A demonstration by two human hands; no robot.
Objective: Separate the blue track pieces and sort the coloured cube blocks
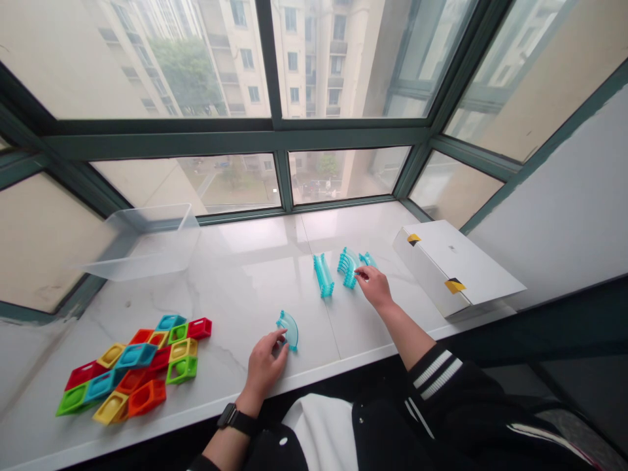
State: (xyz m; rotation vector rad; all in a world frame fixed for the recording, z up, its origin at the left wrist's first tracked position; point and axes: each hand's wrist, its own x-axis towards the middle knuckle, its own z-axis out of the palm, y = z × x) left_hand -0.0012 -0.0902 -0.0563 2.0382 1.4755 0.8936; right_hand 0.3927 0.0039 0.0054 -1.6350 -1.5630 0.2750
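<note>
My left hand (pixel 266 358) is closed, thumb and fingertips pinching the near side of a translucent blue curved track piece (pixel 291 329) at the counter's front. My right hand (pixel 375 285) reaches farther out, its fingers pinched together at the right edge of a stack of blue curved track pieces (pixel 348 267). Part of that stack is hidden by the fingertips. Just behind my right hand lies another blue track piece (pixel 367 259), partly covered. A bundle of straight blue track pieces (pixel 324 276) lies left of the curved stack, touched by neither hand.
Colourful plastic blocks (pixel 135 356) in red, yellow, green and blue cluster at the left. A clear plastic bin (pixel 147 261) stands behind them by the window. A white box (pixel 456 265) with yellow-black tabs is at the right. The white counter (pixel 235 261) ends near my body.
</note>
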